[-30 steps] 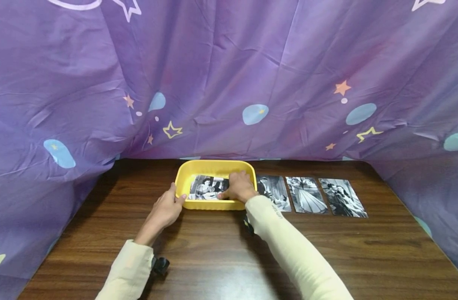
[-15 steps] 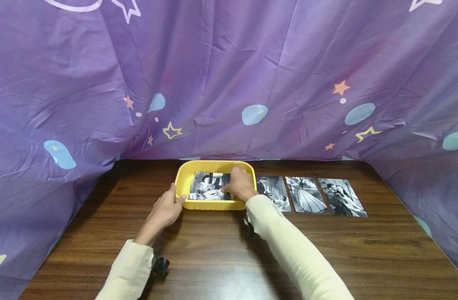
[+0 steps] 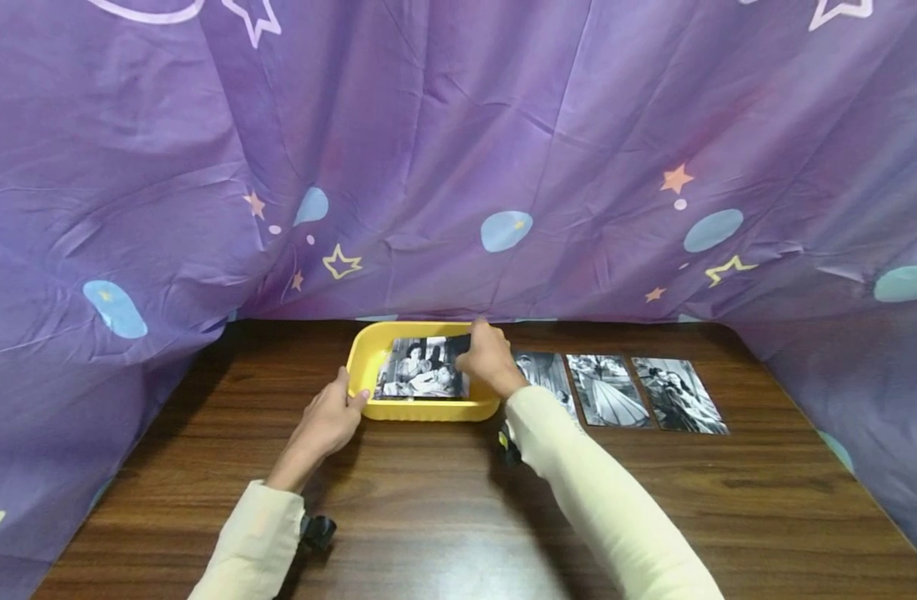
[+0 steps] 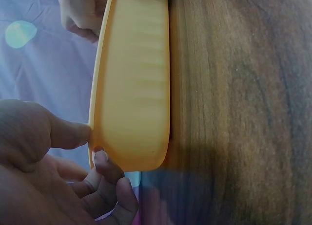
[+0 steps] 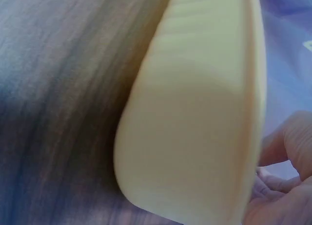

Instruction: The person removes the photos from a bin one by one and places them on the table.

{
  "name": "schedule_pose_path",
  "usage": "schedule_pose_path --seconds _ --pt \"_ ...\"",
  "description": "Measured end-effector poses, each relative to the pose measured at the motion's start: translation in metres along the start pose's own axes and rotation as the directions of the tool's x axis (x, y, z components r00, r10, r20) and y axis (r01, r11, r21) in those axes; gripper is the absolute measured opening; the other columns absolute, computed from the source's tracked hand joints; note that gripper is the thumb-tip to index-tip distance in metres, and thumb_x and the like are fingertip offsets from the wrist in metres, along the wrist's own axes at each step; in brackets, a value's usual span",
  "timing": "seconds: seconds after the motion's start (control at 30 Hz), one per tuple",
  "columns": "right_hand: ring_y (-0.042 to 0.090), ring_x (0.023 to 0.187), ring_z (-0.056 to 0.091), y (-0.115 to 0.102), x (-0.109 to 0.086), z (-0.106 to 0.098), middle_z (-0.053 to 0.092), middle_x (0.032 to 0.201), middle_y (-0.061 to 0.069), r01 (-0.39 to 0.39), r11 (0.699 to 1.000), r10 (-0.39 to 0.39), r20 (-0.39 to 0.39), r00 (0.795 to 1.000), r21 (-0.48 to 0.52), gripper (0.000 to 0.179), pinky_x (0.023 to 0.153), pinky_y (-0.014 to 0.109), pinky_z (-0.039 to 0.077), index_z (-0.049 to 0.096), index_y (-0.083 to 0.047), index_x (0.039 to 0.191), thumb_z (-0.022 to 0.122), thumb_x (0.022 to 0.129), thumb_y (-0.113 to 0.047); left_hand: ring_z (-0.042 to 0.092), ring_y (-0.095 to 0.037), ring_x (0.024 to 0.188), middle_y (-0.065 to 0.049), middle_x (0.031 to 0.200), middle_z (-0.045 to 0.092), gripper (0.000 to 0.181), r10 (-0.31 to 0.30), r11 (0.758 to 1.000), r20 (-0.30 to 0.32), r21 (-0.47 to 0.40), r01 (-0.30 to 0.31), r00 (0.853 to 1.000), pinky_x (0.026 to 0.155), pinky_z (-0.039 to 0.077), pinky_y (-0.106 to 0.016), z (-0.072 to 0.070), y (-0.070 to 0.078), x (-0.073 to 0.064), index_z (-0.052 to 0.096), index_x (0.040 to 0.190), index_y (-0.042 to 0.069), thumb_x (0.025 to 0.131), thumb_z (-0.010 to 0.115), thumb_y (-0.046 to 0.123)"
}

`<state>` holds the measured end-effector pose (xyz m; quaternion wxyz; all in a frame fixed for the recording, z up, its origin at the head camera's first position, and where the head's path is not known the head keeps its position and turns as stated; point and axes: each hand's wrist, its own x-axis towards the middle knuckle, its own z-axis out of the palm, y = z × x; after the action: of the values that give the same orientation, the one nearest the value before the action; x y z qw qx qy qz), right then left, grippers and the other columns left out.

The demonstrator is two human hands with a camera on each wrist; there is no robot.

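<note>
A yellow plastic tray (image 3: pixel 421 412) with rounded corners sits at the back of the table. My left hand (image 3: pixel 329 418) grips its near left corner; in the left wrist view the thumb and fingers pinch the tray's rim (image 4: pixel 97 88). A black-and-white photo (image 3: pixel 419 372) is tilted up inside the tray, its right side higher than its left. My right hand (image 3: pixel 490 360) pinches that photo by its right edge. Seen from the right wrist, the tray wall (image 5: pixel 195 113) hides part of the right hand (image 5: pixel 285 181) and all of the photo.
Three more black-and-white photos lie in a row right of the tray: one partly covered by the right arm (image 3: pixel 550 379), a middle one (image 3: pixel 608 392) and a far right one (image 3: pixel 681 396). A purple patterned cloth (image 3: pixel 428 167) hangs behind the wooden table (image 3: pixel 413 500).
The right hand has come up and slightly right, raising the photo's right side from the tray floor. The left hand keeps its hold on the tray's corner.
</note>
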<state>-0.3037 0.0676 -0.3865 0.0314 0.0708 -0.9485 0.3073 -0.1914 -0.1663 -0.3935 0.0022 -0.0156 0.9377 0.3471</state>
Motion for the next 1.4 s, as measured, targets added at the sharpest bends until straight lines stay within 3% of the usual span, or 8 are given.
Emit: schedule_pose_path --seconds 0.23,0.5,0.63,0.77,0.97,1.13,1.4 --pt "0.025 0.08 0.062 -0.003 -0.003 -0.02 0.062 0.079 0.005 0.001 0.993 0.003 -0.031 1.0 0.119 0.047 0.085 0.041 0.054 0.062 0.004 0.122 0.075 0.078 -0.004 0.044 -0.051 0.133 -0.036 0.145 0.045 0.067 -0.005 1.0 0.006 -0.003 0.005 1.0 0.11 0.035 -0.061 0.0 -0.001 0.001 0.017 0.154 -0.016 0.106 0.048 0.02" --pt "0.019 0.075 0.06 -0.003 -0.014 -0.045 0.061 0.084 0.005 -0.014 0.972 0.022 -0.028 0.999 0.236 0.048 0.084 0.036 0.054 0.062 0.004 0.123 0.082 0.081 -0.004 0.042 -0.051 0.135 -0.035 0.151 0.037 0.068 -0.003 1.0 0.013 -0.013 0.003 1.0 0.112 0.033 -0.06 0.0 -0.004 0.001 0.015 0.154 -0.015 0.106 0.047 0.021" --pt "0.016 0.066 0.063 0.003 -0.028 -0.052 0.063 0.083 0.006 -0.018 0.952 0.024 -0.014 1.0 0.306 0.047 0.073 0.03 0.055 0.062 0.005 0.122 0.082 0.081 -0.003 0.042 -0.051 0.135 -0.035 0.152 0.035 0.068 -0.002 1.0 0.017 -0.017 0.003 1.0 0.112 0.033 -0.06 0.0 -0.004 0.002 0.014 0.154 -0.015 0.107 0.047 0.021" --pt "0.016 0.063 0.062 0.01 -0.045 -0.057 0.065 0.082 0.008 -0.004 0.909 0.0 0.011 1.0 0.416 0.045 0.062 0.027 0.056 0.059 0.008 0.119 0.08 0.08 0.004 0.042 -0.051 0.135 -0.036 0.152 0.035 0.068 0.002 1.0 0.017 -0.014 -0.002 1.0 0.112 0.034 -0.061 -0.001 -0.004 0.002 0.014 0.154 -0.015 0.107 0.047 0.02" --pt "0.018 0.059 0.066 0.021 -0.071 -0.056 0.064 0.082 0.012 -0.008 0.843 -0.048 0.091 0.995 0.538 0.045 0.059 0.04 0.061 0.052 0.013 0.117 0.076 0.079 0.015 0.042 -0.051 0.135 -0.035 0.152 0.036 0.068 -0.004 1.0 0.025 -0.019 0.005 1.0 0.112 0.033 -0.061 -0.002 -0.003 0.002 0.013 0.155 -0.014 0.107 0.046 0.021" --pt "0.015 0.064 0.063 0.026 -0.091 -0.049 0.06 0.089 0.016 -0.039 0.793 -0.057 0.139 0.989 0.608 0.045 0.06 0.038 0.062 0.048 0.014 0.114 0.073 0.077 0.02 0.04 -0.052 0.136 -0.035 0.153 0.033 0.068 -0.008 1.0 0.027 -0.02 0.009 1.0 0.112 0.032 -0.061 -0.003 -0.002 0.002 0.013 0.155 -0.014 0.107 0.046 0.021" --pt "0.017 0.066 0.062 0.037 -0.116 -0.032 0.054 0.093 0.015 -0.03 0.78 -0.1 0.172 0.98 0.624 0.042 0.061 0.038 0.062 0.048 0.012 0.111 0.071 0.076 0.022 0.04 -0.052 0.136 -0.035 0.153 0.034 0.068 -0.017 1.0 0.035 -0.012 0.017 0.999 0.113 0.032 -0.061 -0.002 -0.002 0.001 0.013 0.156 -0.013 0.107 0.046 0.022"
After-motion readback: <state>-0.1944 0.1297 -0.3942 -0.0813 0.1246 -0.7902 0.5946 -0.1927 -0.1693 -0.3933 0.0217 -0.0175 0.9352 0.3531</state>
